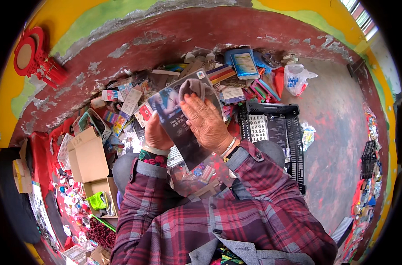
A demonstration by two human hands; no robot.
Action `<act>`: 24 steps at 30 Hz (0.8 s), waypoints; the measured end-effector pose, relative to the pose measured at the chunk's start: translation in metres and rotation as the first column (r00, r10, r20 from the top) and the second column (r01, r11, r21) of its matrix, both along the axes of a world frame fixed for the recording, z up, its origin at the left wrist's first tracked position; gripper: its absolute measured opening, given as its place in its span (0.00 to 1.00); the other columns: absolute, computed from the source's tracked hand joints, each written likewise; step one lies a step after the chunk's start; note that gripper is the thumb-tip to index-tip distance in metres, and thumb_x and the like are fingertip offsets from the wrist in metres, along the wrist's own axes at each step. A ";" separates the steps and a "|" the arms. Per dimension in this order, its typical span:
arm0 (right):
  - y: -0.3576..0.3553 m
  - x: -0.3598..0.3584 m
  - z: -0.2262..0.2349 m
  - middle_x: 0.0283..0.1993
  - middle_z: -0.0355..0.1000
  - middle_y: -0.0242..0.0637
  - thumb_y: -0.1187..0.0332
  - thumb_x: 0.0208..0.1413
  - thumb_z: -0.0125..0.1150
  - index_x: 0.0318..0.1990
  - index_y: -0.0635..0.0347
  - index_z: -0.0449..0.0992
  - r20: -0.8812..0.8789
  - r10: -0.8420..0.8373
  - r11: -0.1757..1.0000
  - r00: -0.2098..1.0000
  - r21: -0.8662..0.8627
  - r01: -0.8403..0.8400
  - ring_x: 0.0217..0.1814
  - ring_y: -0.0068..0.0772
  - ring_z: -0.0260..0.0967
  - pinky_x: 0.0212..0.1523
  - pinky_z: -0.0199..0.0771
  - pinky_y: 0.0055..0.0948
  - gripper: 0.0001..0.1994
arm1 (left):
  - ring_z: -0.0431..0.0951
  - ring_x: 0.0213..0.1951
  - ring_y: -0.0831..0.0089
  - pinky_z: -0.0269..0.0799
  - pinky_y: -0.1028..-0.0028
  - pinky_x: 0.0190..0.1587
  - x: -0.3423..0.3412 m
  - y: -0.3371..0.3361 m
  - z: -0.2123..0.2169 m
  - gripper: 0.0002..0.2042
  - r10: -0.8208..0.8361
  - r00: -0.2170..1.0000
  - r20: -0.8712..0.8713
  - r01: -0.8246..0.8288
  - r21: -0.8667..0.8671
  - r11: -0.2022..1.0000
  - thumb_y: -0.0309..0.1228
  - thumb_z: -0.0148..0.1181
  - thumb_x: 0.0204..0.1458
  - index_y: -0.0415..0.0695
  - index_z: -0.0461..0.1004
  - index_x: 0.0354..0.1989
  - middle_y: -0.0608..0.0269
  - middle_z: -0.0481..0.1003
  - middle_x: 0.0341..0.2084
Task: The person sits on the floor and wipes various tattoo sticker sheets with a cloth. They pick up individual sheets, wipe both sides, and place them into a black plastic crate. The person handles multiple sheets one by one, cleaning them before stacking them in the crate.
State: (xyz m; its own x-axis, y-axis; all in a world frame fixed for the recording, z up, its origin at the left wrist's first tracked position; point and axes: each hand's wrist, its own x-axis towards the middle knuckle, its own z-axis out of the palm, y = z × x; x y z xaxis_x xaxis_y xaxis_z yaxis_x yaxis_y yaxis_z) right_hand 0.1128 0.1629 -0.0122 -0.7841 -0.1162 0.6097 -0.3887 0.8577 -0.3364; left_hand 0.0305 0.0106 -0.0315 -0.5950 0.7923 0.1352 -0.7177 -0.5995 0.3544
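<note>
A thin dark book (187,139) with a picture on its glossy cover is tilted in front of me, over my lap. My left hand (158,133) grips its left edge, the thumb up along the side and the other fingers hidden behind it. A bunched grey cloth (193,88) lies against the upper part of the cover. My right hand (205,123) presses that cloth to the book, its fingers long and nearly flat; the palm is over the cover's right side.
A black plastic crate (297,145) with flat packets stands right of my knees. Left are an open cardboard box (89,160) and a white basket (65,152). Piled stationery and packets line the peeling red wall (174,33). A white plastic bag (297,78) sits beyond the crate.
</note>
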 end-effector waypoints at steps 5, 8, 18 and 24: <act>-0.007 0.001 -0.009 0.60 0.62 0.45 0.73 0.54 0.51 0.59 0.62 0.63 -0.050 0.101 0.944 0.994 -0.312 -0.111 0.64 0.46 0.57 0.63 0.52 0.39 0.23 | 0.69 0.54 0.61 0.62 0.62 0.58 0.006 0.004 0.009 0.28 -0.021 0.992 -0.126 -0.004 -0.197 0.980 0.27 0.55 0.44 0.39 0.61 0.58 0.55 0.66 0.53; -0.019 0.004 -0.005 0.59 0.64 0.43 0.75 0.54 0.50 0.58 0.61 0.65 -0.118 0.313 0.818 0.942 -0.471 -0.331 0.64 0.44 0.57 0.64 0.50 0.39 0.21 | 0.66 0.56 0.65 0.59 0.66 0.59 0.007 0.004 -0.028 0.28 -0.110 0.962 -0.249 0.030 -0.305 0.952 0.28 0.57 0.47 0.38 0.59 0.58 0.58 0.63 0.55; 0.010 -0.001 0.008 0.62 0.61 0.40 0.61 0.59 0.47 0.57 0.54 0.66 -0.082 -0.084 0.996 0.993 -0.034 0.082 0.66 0.42 0.53 0.66 0.40 0.45 0.20 | 0.68 0.54 0.60 0.60 0.68 0.57 0.015 0.003 -0.023 0.16 -0.203 0.761 -0.616 -0.151 -0.472 0.868 0.23 0.55 0.45 0.39 0.70 0.45 0.52 0.69 0.50; 0.025 -0.005 0.005 0.58 0.63 0.42 0.61 0.57 0.49 0.57 0.55 0.66 -0.107 -0.178 0.966 0.978 -0.210 0.153 0.65 0.43 0.54 0.65 0.44 0.43 0.20 | 0.74 0.48 0.52 0.65 0.65 0.53 0.012 0.008 -0.023 0.10 0.011 0.104 -0.995 -0.625 -0.057 0.778 0.15 0.59 0.24 0.37 0.75 0.21 0.42 0.74 0.43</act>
